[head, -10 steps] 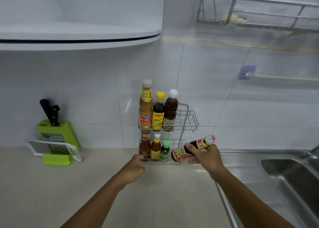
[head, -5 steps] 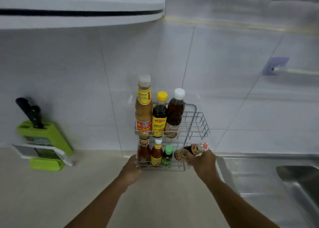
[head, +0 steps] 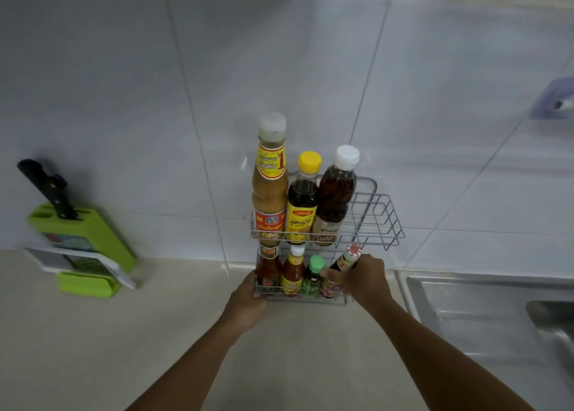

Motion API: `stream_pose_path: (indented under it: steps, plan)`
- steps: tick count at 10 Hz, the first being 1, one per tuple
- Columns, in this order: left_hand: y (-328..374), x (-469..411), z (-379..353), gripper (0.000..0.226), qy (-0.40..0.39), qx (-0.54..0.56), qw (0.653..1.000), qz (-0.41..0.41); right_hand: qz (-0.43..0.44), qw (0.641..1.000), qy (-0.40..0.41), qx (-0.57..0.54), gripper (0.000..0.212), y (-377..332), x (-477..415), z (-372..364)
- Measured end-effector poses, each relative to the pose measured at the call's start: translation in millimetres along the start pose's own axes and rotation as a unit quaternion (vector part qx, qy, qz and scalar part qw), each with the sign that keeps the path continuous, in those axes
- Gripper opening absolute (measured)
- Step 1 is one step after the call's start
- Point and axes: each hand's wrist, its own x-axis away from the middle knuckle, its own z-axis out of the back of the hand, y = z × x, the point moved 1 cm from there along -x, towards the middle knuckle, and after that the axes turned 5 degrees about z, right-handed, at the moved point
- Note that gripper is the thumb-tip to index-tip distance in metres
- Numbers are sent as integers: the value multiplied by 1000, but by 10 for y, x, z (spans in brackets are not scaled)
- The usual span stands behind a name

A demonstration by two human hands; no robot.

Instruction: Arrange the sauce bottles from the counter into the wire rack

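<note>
the right hand gripped a dark sauce bottle, tilted in the wire rack lower tier; the left hand clasped the rack's front-left corner.

My right hand grips a small dark sauce bottle with a red-and-white cap, tilted in the lower tier of the two-tier grey wire rack, just beside a green-capped bottle. My left hand touches the rack's lower left corner on the beige tabletop.
</note>
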Motion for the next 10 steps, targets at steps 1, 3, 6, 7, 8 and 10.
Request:
stream_pose_path:
  steps: [1,3,6,7,8,10]
  plan:
    - [-22,-5,10,71,-2,1,1000,-1,-6,1000,-24,15,50,-21,-45,-5]
    - [-48,-29,31,72,-4,6,1000,-5,33,997,-60,30,42,-21,-51,20]
    - [-131,-107,6,73,-5,5,1000,-12,68,991,-97,64,47,65,-93,53]
    - [-152,-114,4,74,-9,1,1000,-10,75,991,-91,58,46,104,-80,33]
    - [-125,-79,25,69,-17,-3,1000,-15,89,990,-98,54,50,158,-9,41]
    - [-110,182,148,65,-15,-17,1000,-20,60,995,-73,30,78,373,274,-6]
